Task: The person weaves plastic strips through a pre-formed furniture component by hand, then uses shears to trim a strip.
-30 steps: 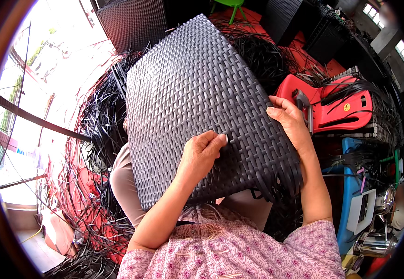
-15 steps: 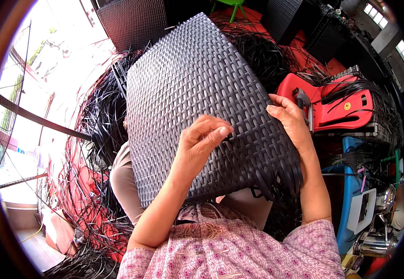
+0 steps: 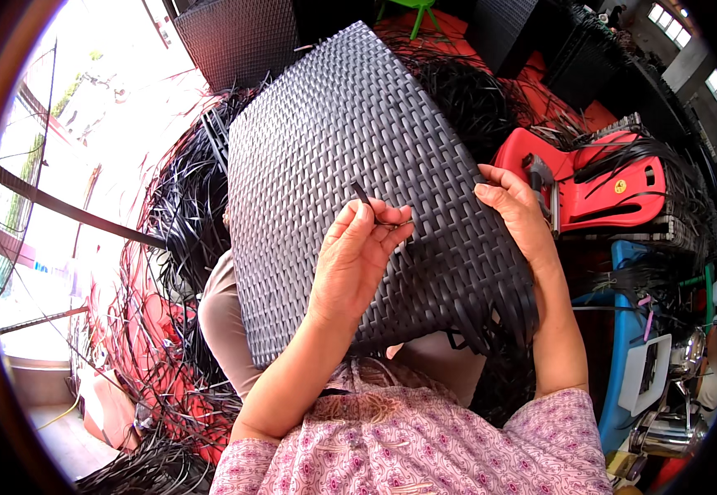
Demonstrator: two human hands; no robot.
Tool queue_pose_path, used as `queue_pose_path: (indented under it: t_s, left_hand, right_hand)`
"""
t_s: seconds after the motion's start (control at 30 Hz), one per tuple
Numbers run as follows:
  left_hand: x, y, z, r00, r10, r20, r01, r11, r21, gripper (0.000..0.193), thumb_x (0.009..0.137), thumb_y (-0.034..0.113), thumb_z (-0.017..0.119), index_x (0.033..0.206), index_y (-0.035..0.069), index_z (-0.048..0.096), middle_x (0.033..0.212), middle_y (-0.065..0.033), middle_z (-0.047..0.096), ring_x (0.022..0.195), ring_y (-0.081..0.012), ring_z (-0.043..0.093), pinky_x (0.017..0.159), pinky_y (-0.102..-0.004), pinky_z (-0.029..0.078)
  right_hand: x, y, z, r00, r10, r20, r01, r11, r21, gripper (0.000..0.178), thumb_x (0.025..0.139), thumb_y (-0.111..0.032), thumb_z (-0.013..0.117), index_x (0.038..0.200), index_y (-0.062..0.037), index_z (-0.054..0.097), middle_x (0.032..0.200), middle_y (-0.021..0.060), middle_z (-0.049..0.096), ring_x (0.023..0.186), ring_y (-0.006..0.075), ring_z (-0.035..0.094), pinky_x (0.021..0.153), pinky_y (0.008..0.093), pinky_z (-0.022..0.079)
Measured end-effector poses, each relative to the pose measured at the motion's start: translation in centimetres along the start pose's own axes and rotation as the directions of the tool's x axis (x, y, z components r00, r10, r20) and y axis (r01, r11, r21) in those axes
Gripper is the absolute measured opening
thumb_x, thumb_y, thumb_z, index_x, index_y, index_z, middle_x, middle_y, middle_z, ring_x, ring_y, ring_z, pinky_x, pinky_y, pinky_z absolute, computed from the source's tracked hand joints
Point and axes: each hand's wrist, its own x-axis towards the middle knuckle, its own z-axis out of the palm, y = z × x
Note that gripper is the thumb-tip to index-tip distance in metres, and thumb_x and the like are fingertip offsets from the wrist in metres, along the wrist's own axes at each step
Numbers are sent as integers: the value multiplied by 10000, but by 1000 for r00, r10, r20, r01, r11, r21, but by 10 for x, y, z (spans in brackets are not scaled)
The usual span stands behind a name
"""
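A dark grey woven panel (image 3: 317, 148) of flat plastic strips lies tilted across my lap. Over its middle, my left hand (image 3: 350, 256) is closed, palm turned partly up. A short black strip end (image 3: 362, 193) sticks out between its thumb and fingers; where the rest of that strip runs is hidden. My right hand (image 3: 517, 214) grips the panel's right edge, thumb on the upper face and the other fingers partly out of sight. Loose strip ends (image 3: 499, 318) hang from the panel's near right corner.
Heaps of black strips (image 3: 185, 198) lie around the panel on a red floor covering. To the right are a red plastic seat (image 3: 614, 186) and a blue plastic piece (image 3: 620, 363). Other woven pieces (image 3: 239, 41) stand at the back, near a green stool (image 3: 416, 10).
My left hand has rolled from knuckles-up to palm partly up, and a strip end now shows between its fingers. My right hand stays on the panel's edge.
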Motion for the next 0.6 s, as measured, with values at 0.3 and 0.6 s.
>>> queue_pose_path:
  t_s: [0.3, 0.6]
  left_hand:
    - [-11, 24, 18, 942, -127, -312, 297, 752, 589, 211, 1007, 213, 658, 1009, 7, 702, 769, 0, 655, 638, -104, 662, 612, -230, 526]
    - [-17, 17, 25, 961, -86, -261, 271, 451, 850, 149, 946, 74, 638, 1046, -35, 658, 765, -6, 645, 598, -69, 620, 569, -221, 494]
  right_hand:
    - [3, 5, -7, 1000, -27, 6, 27, 1000, -13, 512, 943, -175, 703, 1356, 65, 518, 1139, 97, 668, 981, 118, 649, 898, 269, 540]
    - [2, 5, -4, 1000, -28, 6, 28, 1000, 11, 487, 943, -158, 706, 1343, 60, 533, 1114, 85, 677, 967, 115, 651, 893, 266, 539]
